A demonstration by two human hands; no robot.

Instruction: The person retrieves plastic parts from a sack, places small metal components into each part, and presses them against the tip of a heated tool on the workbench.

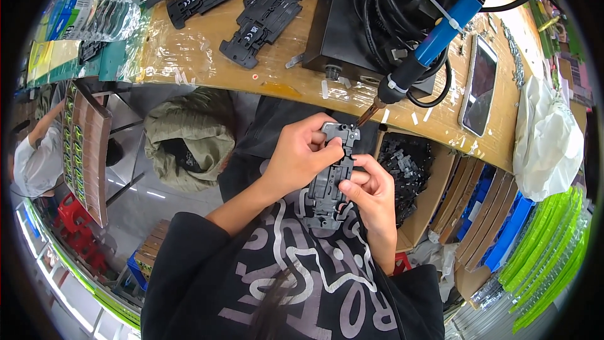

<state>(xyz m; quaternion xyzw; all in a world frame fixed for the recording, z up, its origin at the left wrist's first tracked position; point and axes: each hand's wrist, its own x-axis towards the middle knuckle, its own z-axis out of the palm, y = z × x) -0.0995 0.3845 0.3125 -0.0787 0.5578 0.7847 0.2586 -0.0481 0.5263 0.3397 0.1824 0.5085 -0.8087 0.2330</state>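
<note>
Above my lap, a long black plastic chassis (327, 190), like a toy car's underside, is held between both hands. My left hand (301, 154) grips its upper part, thumb pressed on its face. My right hand (371, 194) pinches its right edge lower down, fingers curled behind it. A blue-handled soldering iron (438, 41) slants down over the bench edge. Its brown metal tip (368, 115) is close to the chassis's top corner; whether they touch I cannot tell.
On the bench (189, 60) lie similar chassis (267, 19), a black box (336, 16) with coiled cable, a phone (480, 85) and a clear bottle (104, 16). Below right stands a carton of small black parts (402, 164). Another person (39, 157) is at far left.
</note>
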